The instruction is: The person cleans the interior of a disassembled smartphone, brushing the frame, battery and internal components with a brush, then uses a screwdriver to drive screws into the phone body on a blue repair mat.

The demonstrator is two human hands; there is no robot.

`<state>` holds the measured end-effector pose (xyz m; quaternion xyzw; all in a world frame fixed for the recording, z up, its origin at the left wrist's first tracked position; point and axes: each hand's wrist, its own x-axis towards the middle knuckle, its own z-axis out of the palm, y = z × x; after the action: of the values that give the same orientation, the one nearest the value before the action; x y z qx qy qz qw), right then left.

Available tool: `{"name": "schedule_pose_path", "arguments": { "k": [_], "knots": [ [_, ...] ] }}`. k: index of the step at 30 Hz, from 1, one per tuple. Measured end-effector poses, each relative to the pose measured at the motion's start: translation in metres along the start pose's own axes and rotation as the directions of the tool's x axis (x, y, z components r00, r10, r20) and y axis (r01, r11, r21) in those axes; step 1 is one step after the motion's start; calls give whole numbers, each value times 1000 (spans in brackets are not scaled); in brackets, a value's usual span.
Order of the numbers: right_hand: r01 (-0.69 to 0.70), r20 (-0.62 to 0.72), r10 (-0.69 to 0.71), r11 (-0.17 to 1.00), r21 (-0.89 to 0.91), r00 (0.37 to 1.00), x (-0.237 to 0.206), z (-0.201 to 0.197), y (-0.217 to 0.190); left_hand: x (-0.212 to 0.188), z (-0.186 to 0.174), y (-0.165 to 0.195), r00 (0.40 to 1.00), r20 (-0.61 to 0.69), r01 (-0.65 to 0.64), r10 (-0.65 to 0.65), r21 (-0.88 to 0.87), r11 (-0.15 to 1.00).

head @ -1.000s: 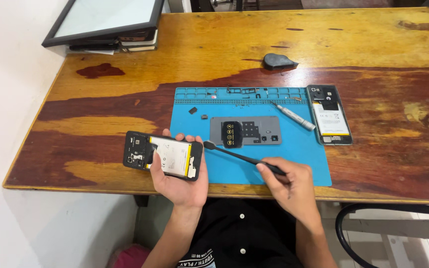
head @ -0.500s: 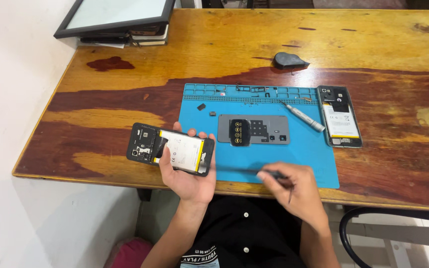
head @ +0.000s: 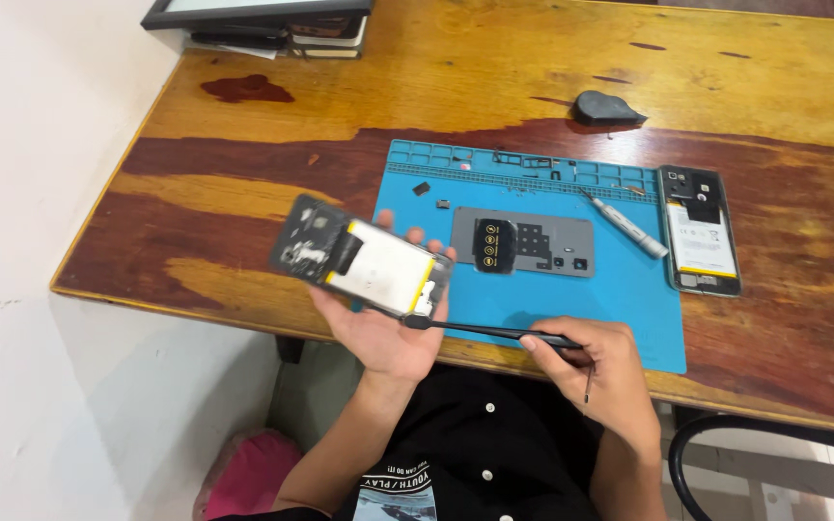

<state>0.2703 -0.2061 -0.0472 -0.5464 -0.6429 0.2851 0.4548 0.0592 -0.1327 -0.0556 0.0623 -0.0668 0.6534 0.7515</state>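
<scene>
While left hand (head: 378,333) cradles opened phone (head: 364,259), thin black tool (head: 494,333) touches edge.

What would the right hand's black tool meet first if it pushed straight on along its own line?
The lower corner of the opened phone in the left hand. The right hand points the black tool leftward, its tip already at or touching that corner; depth is unclear.
</scene>
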Motion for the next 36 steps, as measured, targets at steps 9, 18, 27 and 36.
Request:
{"name": "schedule_pose_path", "arguments": {
  "k": [9,18,27,36],
  "knots": [
    [-38,-47,37,999,-15,998,0,0,0,2,12,-6,958,75,258,-276,184,948],
    [-51,-145,63,995,86,987,-4,5,-1,4,10,-4,890,66,391,-452,400,829],
    [91,-86,-95,995,-48,992,1,8,-8,6,8,2,967,36,252,-252,15,968],
    [77,-24,-77,997,26,997,1,5,-14,4,3,3,1000,10,-27,26,18,999]
  ]
}}
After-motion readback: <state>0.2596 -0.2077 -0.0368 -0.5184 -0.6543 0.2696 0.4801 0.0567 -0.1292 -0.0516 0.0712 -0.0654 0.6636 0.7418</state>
